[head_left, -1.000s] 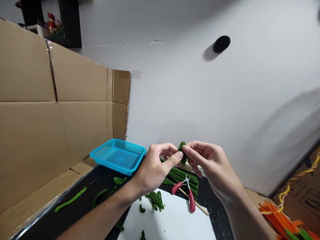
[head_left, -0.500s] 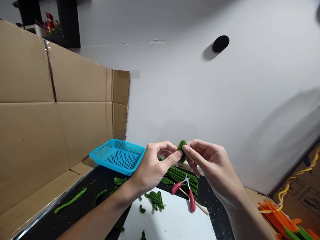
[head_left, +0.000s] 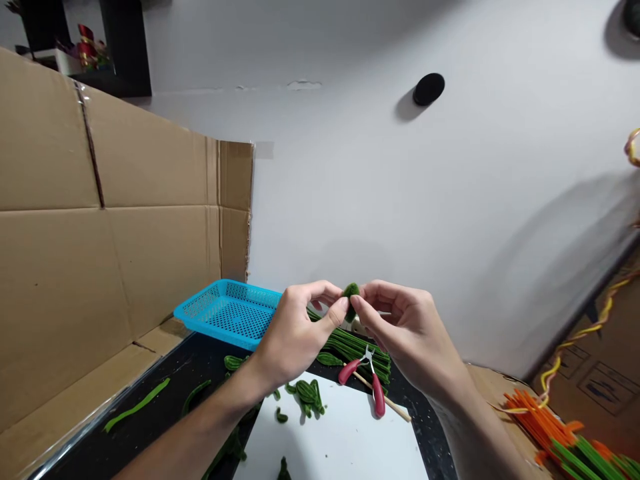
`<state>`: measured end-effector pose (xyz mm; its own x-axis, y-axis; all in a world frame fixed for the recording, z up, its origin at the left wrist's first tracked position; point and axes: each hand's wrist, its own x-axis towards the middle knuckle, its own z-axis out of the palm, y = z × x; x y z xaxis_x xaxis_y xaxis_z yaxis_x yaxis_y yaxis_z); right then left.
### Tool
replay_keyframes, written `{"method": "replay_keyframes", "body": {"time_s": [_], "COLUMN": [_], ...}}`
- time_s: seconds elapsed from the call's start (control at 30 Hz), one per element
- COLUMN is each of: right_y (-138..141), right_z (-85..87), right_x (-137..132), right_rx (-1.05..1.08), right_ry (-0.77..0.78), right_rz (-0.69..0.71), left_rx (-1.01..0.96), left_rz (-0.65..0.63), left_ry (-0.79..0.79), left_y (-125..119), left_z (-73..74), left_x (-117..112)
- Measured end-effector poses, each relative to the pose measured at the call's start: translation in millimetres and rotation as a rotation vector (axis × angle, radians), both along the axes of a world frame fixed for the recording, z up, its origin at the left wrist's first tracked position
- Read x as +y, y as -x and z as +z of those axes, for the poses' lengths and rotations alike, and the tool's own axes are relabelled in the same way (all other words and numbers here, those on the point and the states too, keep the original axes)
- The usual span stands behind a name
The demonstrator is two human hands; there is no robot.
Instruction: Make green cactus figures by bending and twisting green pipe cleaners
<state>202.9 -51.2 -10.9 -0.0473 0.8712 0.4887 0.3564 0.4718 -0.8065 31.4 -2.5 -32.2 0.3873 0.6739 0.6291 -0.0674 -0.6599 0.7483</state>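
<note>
Between my two hands is a small dark green fuzzy piece (head_left: 352, 291), which looks like bent pipe cleaner. My left hand (head_left: 305, 320) pinches its left side with thumb and fingertips. From the right, my right hand (head_left: 400, 317) grips it the same way, thumb in front. Both hands are raised above a white board (head_left: 350, 443). On the board lies a clump of dark green fuzzy shaped pieces (head_left: 309, 397). Red-handled pliers (head_left: 379, 397) rest across a wooden stick (head_left: 395, 407) at the board's far right edge. Behind them lies a bundle of dark green pipe cleaners (head_left: 345, 343).
A blue perforated basket (head_left: 225, 327) stands at the back left, beside tall cardboard panels (head_left: 160, 253). A light green strip (head_left: 137, 405) lies on the black table (head_left: 165, 363). Orange pipe cleaners (head_left: 535, 417) are at the lower right. A white wall (head_left: 360, 193) rises behind.
The view has shifted slightly to the right. The green piece looks turned and more foreshortened between my fingers; both hands keep their pinch on it.
</note>
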Motion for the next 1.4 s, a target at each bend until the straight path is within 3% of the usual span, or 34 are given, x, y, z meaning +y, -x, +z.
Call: {"method": "replay_keyframes", "body": {"time_s": [0.43,0.57,0.73,0.97,1.23,1.4], "right_y": [-4.4,-1.8,-0.8,-3.1,-2.8,-5.7], "right_z": [-1.1,1.3,4.4,8.0,13.5,17.2], "right_x": [1.6,-2.1,-6.2,-11.2,-29.2,-35.5], "right_rx": [0.090,0.123,0.174,0.157,0.033,0.051], "right_ry": [-0.009,-0.047,-0.080,-0.134,-0.147,-0.172], "right_rz": [0.100,0.067,0.049,-0.043,0.014,-0.007], "left_rx": [0.068,0.029,0.002,0.000,-0.025,0.090], "left_rz": [0.085,0.024,-0.181,-0.050,-0.279,-0.308], "left_ry": [-0.112,-0.107,-0.094,-0.164,-0.039,0.011], "left_y": [4.6,4.9,5.4,6.4,9.8,17.1], "left_z": [2.2,1.5,1.7,1.4,3.1,10.8], "left_x": [-4.1,0.1,2.4,2.3,-11.6,-14.6]}}
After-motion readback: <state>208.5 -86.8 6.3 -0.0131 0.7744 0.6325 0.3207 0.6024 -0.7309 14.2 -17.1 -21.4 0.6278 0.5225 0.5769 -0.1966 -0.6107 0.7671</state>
